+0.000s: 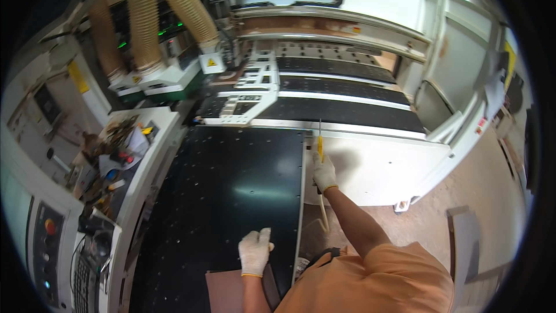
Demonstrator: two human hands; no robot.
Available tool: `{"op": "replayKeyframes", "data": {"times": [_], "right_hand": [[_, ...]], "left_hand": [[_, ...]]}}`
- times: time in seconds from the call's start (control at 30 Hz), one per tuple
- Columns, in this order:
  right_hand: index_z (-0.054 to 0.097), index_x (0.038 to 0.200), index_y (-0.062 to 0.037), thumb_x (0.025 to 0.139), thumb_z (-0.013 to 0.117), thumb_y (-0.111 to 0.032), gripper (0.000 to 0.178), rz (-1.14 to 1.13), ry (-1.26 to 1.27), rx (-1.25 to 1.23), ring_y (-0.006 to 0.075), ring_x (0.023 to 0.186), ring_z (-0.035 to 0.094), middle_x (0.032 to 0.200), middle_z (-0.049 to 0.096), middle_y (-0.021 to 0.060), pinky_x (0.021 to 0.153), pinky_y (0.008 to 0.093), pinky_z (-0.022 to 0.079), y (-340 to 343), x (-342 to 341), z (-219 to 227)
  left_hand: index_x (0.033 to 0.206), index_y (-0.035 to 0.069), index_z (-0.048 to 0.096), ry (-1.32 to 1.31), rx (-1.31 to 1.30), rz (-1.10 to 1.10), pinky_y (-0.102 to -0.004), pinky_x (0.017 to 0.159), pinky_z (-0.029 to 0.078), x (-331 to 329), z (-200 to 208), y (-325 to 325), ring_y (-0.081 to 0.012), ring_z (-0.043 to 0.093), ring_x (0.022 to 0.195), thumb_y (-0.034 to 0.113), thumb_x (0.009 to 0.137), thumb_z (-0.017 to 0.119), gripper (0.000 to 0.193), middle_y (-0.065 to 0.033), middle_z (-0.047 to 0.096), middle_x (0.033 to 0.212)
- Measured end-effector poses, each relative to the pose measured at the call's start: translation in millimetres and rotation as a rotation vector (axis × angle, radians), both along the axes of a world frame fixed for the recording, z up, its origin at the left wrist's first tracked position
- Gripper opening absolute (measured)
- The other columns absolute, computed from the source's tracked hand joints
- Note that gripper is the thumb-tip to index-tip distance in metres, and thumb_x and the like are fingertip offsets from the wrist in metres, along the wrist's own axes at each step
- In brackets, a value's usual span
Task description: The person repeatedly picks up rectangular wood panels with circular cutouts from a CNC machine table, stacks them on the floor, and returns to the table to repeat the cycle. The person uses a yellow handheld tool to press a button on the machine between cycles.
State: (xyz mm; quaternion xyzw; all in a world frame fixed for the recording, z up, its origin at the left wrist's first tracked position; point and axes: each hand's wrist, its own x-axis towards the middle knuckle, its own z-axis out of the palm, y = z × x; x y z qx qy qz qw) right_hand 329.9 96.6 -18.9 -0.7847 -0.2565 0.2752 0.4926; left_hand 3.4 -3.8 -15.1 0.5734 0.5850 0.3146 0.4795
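One gloved right hand [325,175] wrapped round yellow air gun [320,148], just off black worktop's [231,165] right edge, thin nozzle toward machine bed [353,111]. Gloved left hand [254,253] near brown panel [223,293]; cannot tell whether fingers grip.

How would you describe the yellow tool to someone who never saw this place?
Find the black table in the foreground. Near its far right corner, the person's gloved right hand holds the tool. Its slim yellow body sets it apart from the plain white panel.
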Motion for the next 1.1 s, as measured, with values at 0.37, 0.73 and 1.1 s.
{"op": "replayKeyframes", "data": {"times": [0.37, 0.73, 1.1], "right_hand": [[0.056, 0.115, -0.0019, 0.118, 0.046, -0.063, 0.062, -0.301, 0.133, 0.372, 0.0185, 0.052, 0.057, 0.079, 0.055, 0.0071, 0.045, 0.0374, 0.055, -49, 86, -2], [0.070, 0.125, -0.0004, 0.112, 0.060, -0.051, 0.054, 0.523, -0.072, 0.025, 0.0155, 0.063, 0.062, 0.099, 0.072, 0.0084, 0.055, 0.0350, 0.055, -38, -34, 19], [0.072, 0.122, -0.0022, 0.112, 0.059, -0.054, 0.054, 0.519, -0.057, -0.048, 0.0164, 0.071, 0.070, 0.101, 0.074, 0.0079, 0.055, 0.0363, 0.059, -34, -24, 36]], "left_hand": [[0.067, -0.001, 0.059, -0.082, 0.055, 0.010, -0.0370, 0.054, 0.048, 0, 0, 3, -0.0159, 0.063, 0.052, 0.027, 0.109, 0.073, 0.053, -0.0095, 0.062, 0.059], [0.073, -0.002, 0.065, 0.014, 0.018, -0.008, -0.0428, 0.065, 0.053, -9, -7, 3, -0.0271, 0.070, 0.062, 0.039, 0.110, 0.070, 0.056, -0.0158, 0.067, 0.065], [0.073, 0.000, 0.064, 0.099, 0.024, 0.008, -0.0451, 0.070, 0.056, -8, 7, 0, -0.0323, 0.072, 0.066, 0.044, 0.110, 0.069, 0.057, -0.0176, 0.068, 0.066]]}}
